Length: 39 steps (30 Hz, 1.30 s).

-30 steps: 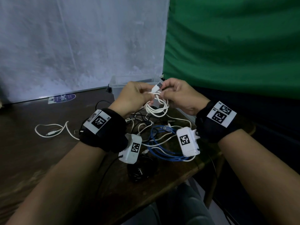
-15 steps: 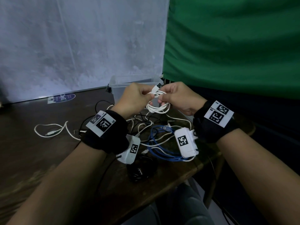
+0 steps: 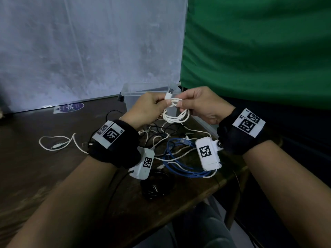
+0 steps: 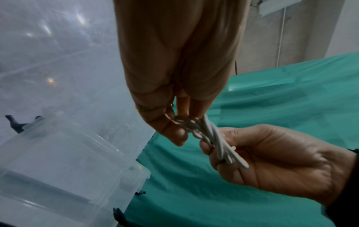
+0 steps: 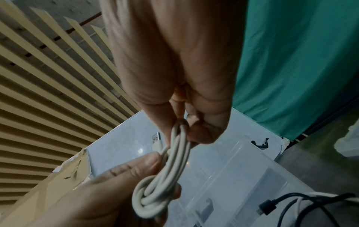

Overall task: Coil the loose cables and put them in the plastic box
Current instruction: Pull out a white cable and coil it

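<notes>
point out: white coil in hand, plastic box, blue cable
white coil (image 3: 174,117), head view, hanging loops between both hands
plastic box (image 3: 133,93), head view, near rim behind the hands
blue cable (image 3: 180,168), head view, loops lying on the table

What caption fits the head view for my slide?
Both hands, left hand and right hand, grip a coiled white cable near the plastic box.

head: looks down from above my forearms | wrists: close along my fingers | shared: coil (image 3: 174,111), box (image 3: 130,94)
</notes>
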Available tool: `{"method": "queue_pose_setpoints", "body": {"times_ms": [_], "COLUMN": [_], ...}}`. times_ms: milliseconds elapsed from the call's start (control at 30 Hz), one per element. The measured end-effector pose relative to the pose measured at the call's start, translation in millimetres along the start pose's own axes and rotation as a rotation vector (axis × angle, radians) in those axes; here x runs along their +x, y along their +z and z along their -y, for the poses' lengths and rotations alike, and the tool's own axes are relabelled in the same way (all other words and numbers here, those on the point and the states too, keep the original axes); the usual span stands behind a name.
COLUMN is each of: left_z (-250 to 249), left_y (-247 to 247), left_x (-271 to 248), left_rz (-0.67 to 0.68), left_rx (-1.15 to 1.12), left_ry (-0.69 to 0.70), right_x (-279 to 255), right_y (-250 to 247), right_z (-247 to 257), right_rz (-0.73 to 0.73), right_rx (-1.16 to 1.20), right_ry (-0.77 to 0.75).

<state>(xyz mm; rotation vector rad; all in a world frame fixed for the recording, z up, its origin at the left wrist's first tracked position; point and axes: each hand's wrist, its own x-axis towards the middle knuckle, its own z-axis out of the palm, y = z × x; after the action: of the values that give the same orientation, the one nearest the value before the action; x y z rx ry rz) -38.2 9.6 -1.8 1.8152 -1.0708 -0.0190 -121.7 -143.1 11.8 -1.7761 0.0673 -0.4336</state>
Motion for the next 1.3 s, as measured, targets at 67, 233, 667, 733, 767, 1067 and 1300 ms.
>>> {"method": "queue_pose_setpoints", "body": {"times_ms": [67,233,667,733,767,1067,1300], "left_z": [-1,-3,1,3,4,2,-2], "left_y": [-1,-1,-1,-1,-1,3,5], "left_x": [0,1,-1,0,1,3,6], "left_rz": [-0.017,0.028,0.050,-0.003,-0.025,-0.161,-0.265], "left_rx": [0.003,0.208,0.102,0.115,0.124,-0.066,-0.477], "left_ry": [-0.015,-0.002,0.074,0.038,0.025,-0.053,-0.224], "right_x": [1,0,-5,-4,-4,-5,-5], "right_y": [-2,3,8,7,6,4,-3], "right_z": [0,-3,-4,-3,-2,6,5], "right_rz": [-0.034,-0.041,0.065,-0.003,-0.019,-0.124,-0.082], "right_rx": [0.009,-0.030,-0.079,-0.047,-0.031,0.074,-0.013], "right_ry": [0.014,0.028,0.058,0.045,0.043,0.035,0.090]}}
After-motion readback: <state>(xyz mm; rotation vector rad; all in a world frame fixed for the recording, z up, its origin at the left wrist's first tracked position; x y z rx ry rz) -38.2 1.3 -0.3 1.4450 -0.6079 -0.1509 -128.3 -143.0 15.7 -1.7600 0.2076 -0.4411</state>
